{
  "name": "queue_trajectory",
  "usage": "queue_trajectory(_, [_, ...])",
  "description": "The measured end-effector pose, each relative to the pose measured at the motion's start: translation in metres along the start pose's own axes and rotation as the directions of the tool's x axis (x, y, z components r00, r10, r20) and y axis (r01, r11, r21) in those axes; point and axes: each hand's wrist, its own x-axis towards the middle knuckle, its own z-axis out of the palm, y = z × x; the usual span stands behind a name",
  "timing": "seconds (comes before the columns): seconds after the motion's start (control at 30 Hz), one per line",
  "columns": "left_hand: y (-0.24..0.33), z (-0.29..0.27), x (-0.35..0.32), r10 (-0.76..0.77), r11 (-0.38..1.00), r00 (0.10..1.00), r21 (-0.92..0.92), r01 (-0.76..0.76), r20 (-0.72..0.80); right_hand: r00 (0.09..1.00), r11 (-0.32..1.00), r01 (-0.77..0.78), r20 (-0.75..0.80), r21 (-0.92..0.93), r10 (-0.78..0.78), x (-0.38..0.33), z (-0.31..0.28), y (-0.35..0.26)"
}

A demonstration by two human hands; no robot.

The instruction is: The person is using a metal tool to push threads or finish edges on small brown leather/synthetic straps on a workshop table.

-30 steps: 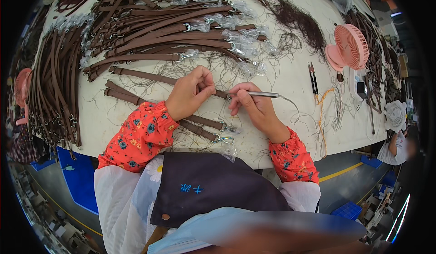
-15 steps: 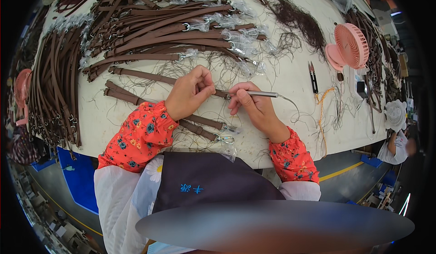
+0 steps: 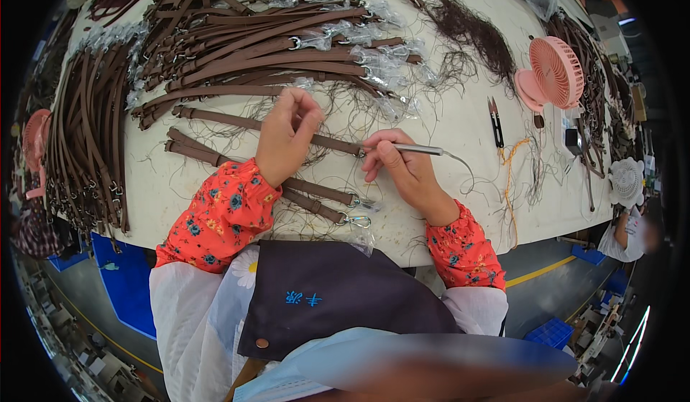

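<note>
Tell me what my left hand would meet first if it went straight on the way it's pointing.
Probably the clear plastic wrap at the end of the brown strap just beyond your left hand. Its height is hard to judge, so it might pass over.

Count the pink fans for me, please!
2. One pink fan stands on the table, up and right of the right hand. The other pink fan is near the picture's left edge. More might hide in the dim, crowded edges.
</note>
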Motion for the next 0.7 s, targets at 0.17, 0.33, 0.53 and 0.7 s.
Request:
queue_trajectory(0.17, [0.010, -0.004, 0.000, 0.388, 0.723, 0.900, 0.541, -0.431, 0.198, 0.997, 0.997, 0.062, -0.037, 0.045, -0.060, -0.001, -0.002, 0.005])
queue_trajectory(0.33, [0.016, -0.004, -0.004, 0.264, 0.728, 0.901, 0.541, -0.421, 0.345, 0.982, 0.987, 0.157, -0.103, -0.032, -0.159, 0.000, -0.001, 0.004])
queue_trajectory(0.53, [0.006, 0.001, -0.010, 0.402, 0.614, 0.817, 0.540, -0.576, 0.413, 0.977, 0.983, 0.176, -0.111, -0.045, -0.180, -0.001, -0.001, 0.003])
queue_trajectory(0.7, [0.020, -0.003, -0.009, 0.118, 0.881, 0.940, 0.402, -0.248, 0.321, 0.974, 0.981, 0.184, -0.120, -0.058, -0.190, 0.001, -0.001, 0.002])
